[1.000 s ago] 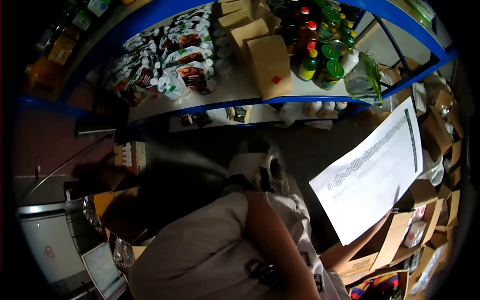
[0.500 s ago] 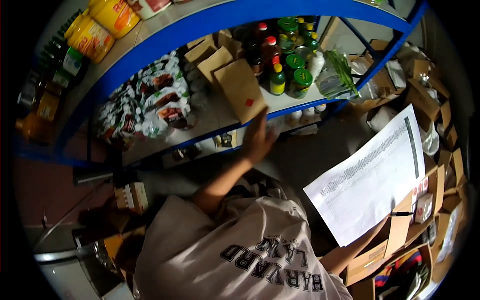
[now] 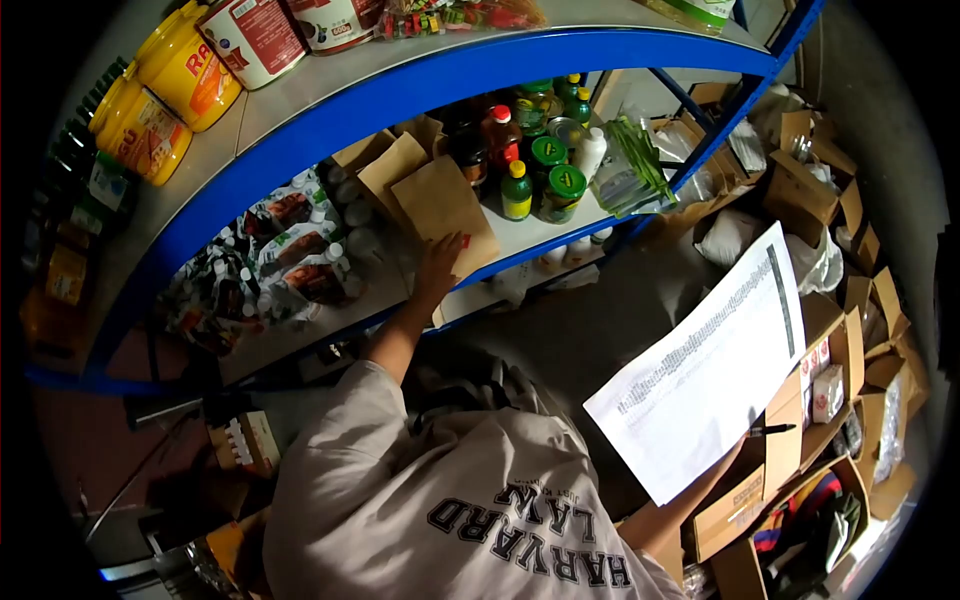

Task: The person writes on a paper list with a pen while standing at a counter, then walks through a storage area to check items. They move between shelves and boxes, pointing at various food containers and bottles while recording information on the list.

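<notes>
On the middle shelf stands a row of brown paper packages [image 3: 376,185]. My left hand [image 3: 438,266] rests its fingers, slightly spread, on the lower face of the front brown paper package [image 3: 452,208], beside its red mark. At the right, my right hand [image 3: 742,444] holds a printed paper sheet [image 3: 705,365], with its fingers mostly hidden behind the sheet. A black pen [image 3: 773,430] sticks out at that hand.
Green-lidded jars [image 3: 563,193] and a red-capped bottle [image 3: 502,135] stand right of the packages. Wrapped bottles [image 3: 300,255] lie left. Yellow tubs [image 3: 150,130] sit on the blue-edged upper shelf [image 3: 420,68]. Open cardboard boxes [image 3: 735,515] fill the right side.
My left hand has moved from in front of the shelf onto the front package. The whole view has shifted, bringing more of the upper shelf into sight. The right hand still holds the sheet.
</notes>
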The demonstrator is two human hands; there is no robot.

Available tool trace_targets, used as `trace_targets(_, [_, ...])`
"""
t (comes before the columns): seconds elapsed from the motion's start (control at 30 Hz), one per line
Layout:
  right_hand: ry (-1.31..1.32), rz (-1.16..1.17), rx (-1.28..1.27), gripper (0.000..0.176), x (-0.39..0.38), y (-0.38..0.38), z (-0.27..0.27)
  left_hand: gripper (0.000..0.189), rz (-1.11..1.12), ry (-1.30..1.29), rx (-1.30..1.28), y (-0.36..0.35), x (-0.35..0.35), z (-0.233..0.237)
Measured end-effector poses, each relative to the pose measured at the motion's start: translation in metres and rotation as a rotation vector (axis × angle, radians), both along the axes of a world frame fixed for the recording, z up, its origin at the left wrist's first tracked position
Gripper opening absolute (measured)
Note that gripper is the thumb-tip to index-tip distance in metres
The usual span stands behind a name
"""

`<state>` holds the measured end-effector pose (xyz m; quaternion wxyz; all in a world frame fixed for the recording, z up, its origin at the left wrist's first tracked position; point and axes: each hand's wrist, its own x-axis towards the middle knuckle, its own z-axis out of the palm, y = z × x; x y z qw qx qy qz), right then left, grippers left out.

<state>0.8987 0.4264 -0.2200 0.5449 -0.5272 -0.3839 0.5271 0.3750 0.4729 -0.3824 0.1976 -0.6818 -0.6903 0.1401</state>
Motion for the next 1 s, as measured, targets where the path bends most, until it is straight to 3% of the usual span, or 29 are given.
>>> trace_targets(0.2, [0.003,0.078,0.054,0.027,0.005,0.028,0.005,0.083,0.044,-0.146,0.016,-0.019,0.007,-0.009])
trace_targets(0.3, [0.01,0.111,0.07,0.027,0.013,0.036,0.007,0.08,0.219,-0.236,-0.103,-0.041,0.042,0.002])
trace_targets(0.47, [0.018,0.125,0.062,0.027,0.032,0.036,0.007,0.07,-0.003,-0.563,-0.148,-0.085,0.096,-0.045])
trace_targets(0.53, [0.026,0.126,0.049,0.027,0.041,0.034,0.005,0.062,0.078,-0.735,-0.488,-0.071,0.135,-0.035])
trace_targets(0.67, [0.062,0.143,-0.004,0.026,0.055,0.026,-0.006,0.071,0.344,-2.281,-1.186,-0.059,0.202,0.06])
trace_targets(0.7, [0.08,0.134,-0.008,0.026,0.057,0.022,-0.014,0.074,0.251,-2.467,-1.203,-0.061,0.22,0.081])
trace_targets(0.77, [0.157,0.075,0.053,0.023,0.052,0.019,-0.026,0.075,0.324,-2.445,-1.073,-0.071,0.239,0.134])
trace_targets(0.83, [0.111,-0.015,-0.071,0.023,0.047,0.015,-0.035,0.073,0.122,-2.717,-1.35,-0.075,0.241,0.083])
trace_targets(0.87, [0.031,-0.034,-0.083,0.021,0.045,0.013,-0.037,0.068,0.368,-2.823,-1.034,-0.081,0.26,0.126])
trace_targets(0.9, [-0.048,-0.051,-0.095,0.02,0.042,0.01,-0.038,0.06,0.406,-2.748,-0.871,-0.083,0.264,0.142])
trace_targets(1.0, [0.014,-0.063,-0.126,0.019,0.032,-0.001,-0.029,0.051,0.334,-2.557,-1.113,-0.079,0.255,0.125])
